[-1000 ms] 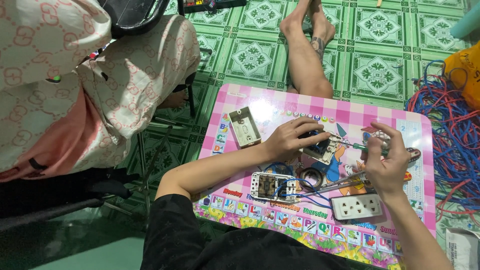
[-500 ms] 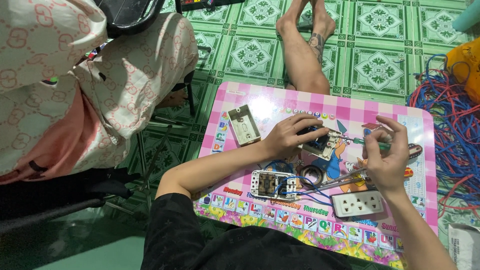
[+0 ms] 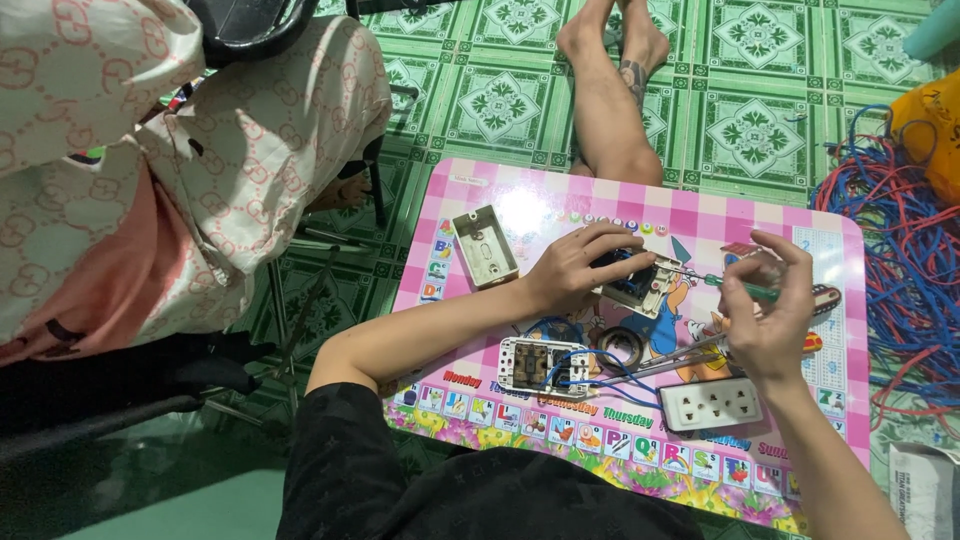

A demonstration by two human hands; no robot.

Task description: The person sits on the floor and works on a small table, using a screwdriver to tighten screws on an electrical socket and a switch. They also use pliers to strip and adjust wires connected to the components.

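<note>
An empty wall box (image 3: 485, 245) is seen at ten o'clock on the pink table (image 3: 700, 215). At centre, a socket module (image 3: 640, 285) is pinned by the left hand (image 3: 575, 268), its grip closed around it. At three o'clock, a green screwdriver (image 3: 740, 288) is pinched in the right hand (image 3: 770, 320), tip touching the module.

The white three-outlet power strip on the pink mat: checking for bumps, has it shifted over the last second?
No. The white three-outlet power strip keeps its place by the pink mat's bottom border.

Floor (image 3: 500, 100) – green patterned tiles w/ floral squares, glossy. Low pink checked table (image 3: 700, 215) sits on it (kids' print top). Tangle of blue/red wires (image 3: 900, 260) at right, yellow bag (image 3: 930, 130) beyond – maybe plastic. Light even, soft glare.
</note>
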